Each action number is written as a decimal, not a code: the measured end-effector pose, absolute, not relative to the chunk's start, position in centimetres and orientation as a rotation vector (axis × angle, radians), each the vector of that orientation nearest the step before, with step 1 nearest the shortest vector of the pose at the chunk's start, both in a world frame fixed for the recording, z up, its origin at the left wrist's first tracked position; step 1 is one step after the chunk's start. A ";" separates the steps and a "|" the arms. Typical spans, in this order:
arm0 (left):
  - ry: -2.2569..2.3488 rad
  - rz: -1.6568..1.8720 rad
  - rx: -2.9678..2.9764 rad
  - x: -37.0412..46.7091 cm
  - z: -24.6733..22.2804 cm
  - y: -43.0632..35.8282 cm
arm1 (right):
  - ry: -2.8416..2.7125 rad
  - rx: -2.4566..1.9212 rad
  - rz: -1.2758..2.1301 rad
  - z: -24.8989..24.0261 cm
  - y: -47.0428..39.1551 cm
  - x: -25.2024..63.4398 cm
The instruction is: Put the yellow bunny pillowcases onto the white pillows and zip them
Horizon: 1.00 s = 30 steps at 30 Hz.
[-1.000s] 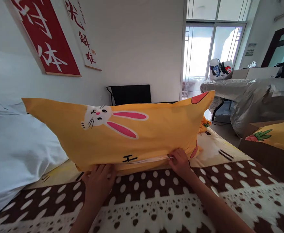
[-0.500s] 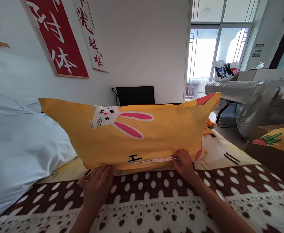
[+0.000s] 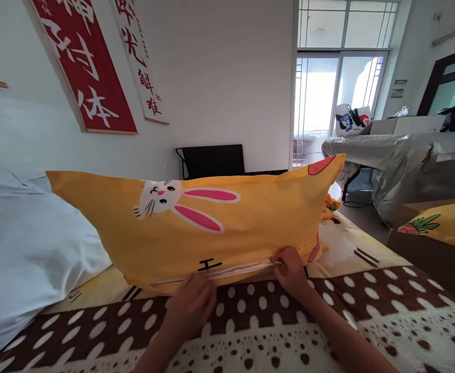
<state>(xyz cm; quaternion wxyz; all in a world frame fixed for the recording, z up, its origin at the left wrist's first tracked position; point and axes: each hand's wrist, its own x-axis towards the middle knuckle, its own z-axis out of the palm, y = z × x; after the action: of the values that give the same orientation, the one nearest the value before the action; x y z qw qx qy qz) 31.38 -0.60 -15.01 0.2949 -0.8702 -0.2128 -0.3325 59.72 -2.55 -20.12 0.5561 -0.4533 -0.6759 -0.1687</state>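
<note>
The left hand (image 3: pixel 194 303) has its fingers bent close together on the low seam; I cannot tell if it pinches the cloth. The right hand (image 3: pixel 291 272) has thumb and finger closed on the small zipper pull (image 3: pixel 273 261). The zipper (image 3: pixel 235 271) runs along the bottom of the yellow bunny pillow (image 3: pixel 258 223), which stands on its long side on the blanket (image 3: pixel 250 331), in from the right edge. A fold of cloth could get stuck in the zipper if the seam bunches up. The pull could slip, since only fingertips have it. A hard tug could tip the pillow over, as it stands up tall.

At the blanket's left side, a shiny white pillow (image 3: pixel 37 248) takes up room by the yellow one's left end. Past the right edge is a cardboard box (image 3: pixel 425 259) with yellow carrot cloth (image 3: pixel 454 223). Orange cloth (image 3: pixel 331 206) peeks out behind the bunny pillow. Farther back, a black chair (image 3: pixel 214 161) and a plastic-covered desk (image 3: pixel 406 147) look too far off to get in the way.
</note>
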 end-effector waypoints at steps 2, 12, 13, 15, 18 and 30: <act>-0.498 -0.797 -2.421 35.1 -14.1 -1.6 | -1.613 -1.060 -0.382 -20.1 -2.6 59.7; -0.597 -1.018 -2.548 43.7 -14.4 -1.4 | -1.607 -0.987 -0.436 -19.3 -3.1 59.4; -0.607 -1.044 -2.534 43.6 -14.8 -1.3 | -1.602 -0.981 -0.435 -19.2 -3.1 59.4; -0.632 -1.083 -2.509 43.2 -15.3 -1.1 | -1.598 -0.979 -0.429 -19.1 -3.0 59.3; -0.684 -1.110 -2.476 42.9 -15.6 -0.9 | -1.596 -0.988 -0.400 -19.0 -2.9 59.3; -0.682 -1.151 -2.526 43.1 -16.3 -0.5 | -1.616 -1.038 -0.323 -18.5 -3.4 58.9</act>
<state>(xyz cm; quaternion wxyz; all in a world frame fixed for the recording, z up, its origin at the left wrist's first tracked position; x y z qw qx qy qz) 43.13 -0.45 -16.35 0.1413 -0.8749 -0.2363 -0.3986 58.87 -3.40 -18.46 0.5622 -0.4407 -0.6862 -0.1371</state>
